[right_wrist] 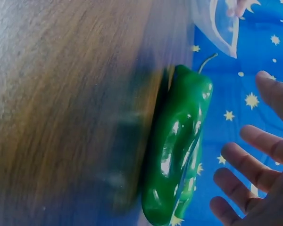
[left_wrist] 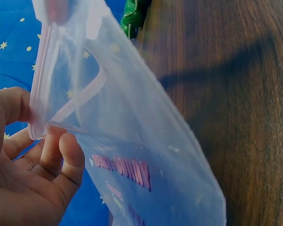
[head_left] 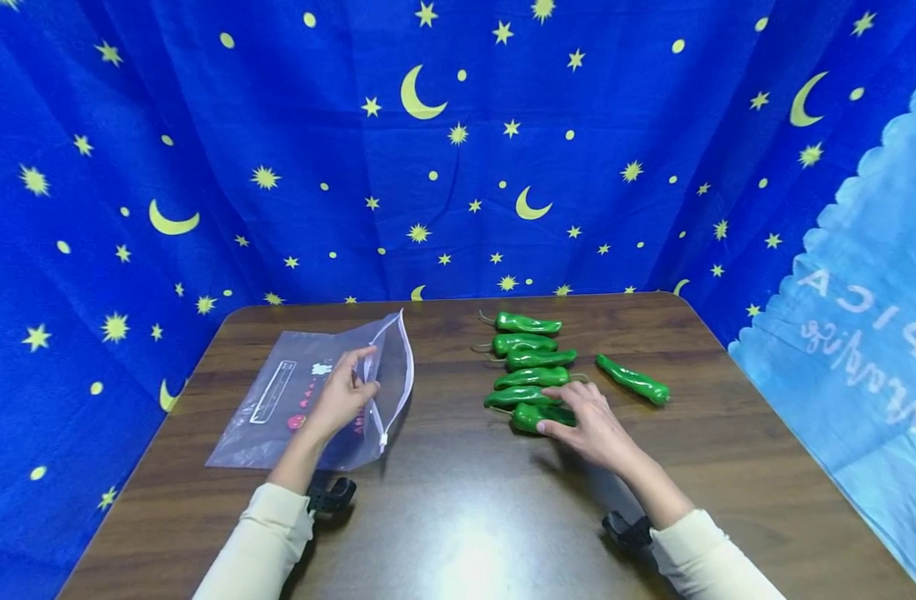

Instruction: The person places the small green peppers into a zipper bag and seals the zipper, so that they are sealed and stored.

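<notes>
My left hand (head_left: 345,398) pinches the upper layer of a clear zip bag (head_left: 277,442) at its mouth, thumb on one side and fingers on the other, as the left wrist view shows. The bag's mouth gapes toward the right, with a white zip slider at its near end. Over the nearest green pepper (head_left: 531,417) hovers my right hand (head_left: 596,425), its fingers spread. In the right wrist view those fingers (right_wrist: 254,165) stand apart from the glossy pepper (right_wrist: 179,136), holding nothing. Part of that pepper is hidden by the hand in the head view.
Several more green peppers (head_left: 536,358) lie in a column behind the nearest one. A single pepper (head_left: 633,380) lies apart on the right, slanted. All rest on a brown wooden table (head_left: 442,492). Blue star-patterned cloth (head_left: 458,167) hangs behind its far edge.
</notes>
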A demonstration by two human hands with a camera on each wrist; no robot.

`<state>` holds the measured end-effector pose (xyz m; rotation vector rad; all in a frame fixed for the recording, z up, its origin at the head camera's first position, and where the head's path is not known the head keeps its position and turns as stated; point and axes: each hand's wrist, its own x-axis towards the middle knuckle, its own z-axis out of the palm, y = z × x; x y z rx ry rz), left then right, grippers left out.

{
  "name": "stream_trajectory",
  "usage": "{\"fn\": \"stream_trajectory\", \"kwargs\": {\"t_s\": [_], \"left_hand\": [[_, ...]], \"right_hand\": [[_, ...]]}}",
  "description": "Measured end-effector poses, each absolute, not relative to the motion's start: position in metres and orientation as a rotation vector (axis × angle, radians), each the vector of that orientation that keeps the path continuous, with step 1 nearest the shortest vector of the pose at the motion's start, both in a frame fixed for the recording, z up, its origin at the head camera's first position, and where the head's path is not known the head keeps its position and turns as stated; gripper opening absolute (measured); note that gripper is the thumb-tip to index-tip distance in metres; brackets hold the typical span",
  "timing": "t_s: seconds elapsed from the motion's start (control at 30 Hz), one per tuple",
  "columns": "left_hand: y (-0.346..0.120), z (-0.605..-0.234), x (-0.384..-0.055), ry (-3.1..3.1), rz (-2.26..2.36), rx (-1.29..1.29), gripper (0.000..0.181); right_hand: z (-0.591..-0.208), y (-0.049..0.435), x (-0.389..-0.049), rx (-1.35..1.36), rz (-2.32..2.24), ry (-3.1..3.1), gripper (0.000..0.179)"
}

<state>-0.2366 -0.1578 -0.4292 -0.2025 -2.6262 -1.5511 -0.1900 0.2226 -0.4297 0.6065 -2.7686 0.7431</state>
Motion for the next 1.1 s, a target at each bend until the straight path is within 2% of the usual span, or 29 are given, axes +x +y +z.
{"fn": "stream_trajectory", "kwargs": {"t_s": [0.5, 1.1], "left_hand": [[-0.162, -0.422, -0.232, -2.609, -1.501, -0.193, 0.061], [-0.161, -0.423, -0.230, -2.597, -1.578, -0.181, 0.061]], "right_hand": [[-0.454, 0.253, -0.190, 0.472, 0.705, -2.786, 0.048], [-0.474, 0.265, -0.193, 0.412, 0.849, -2.807, 0.046]]}}
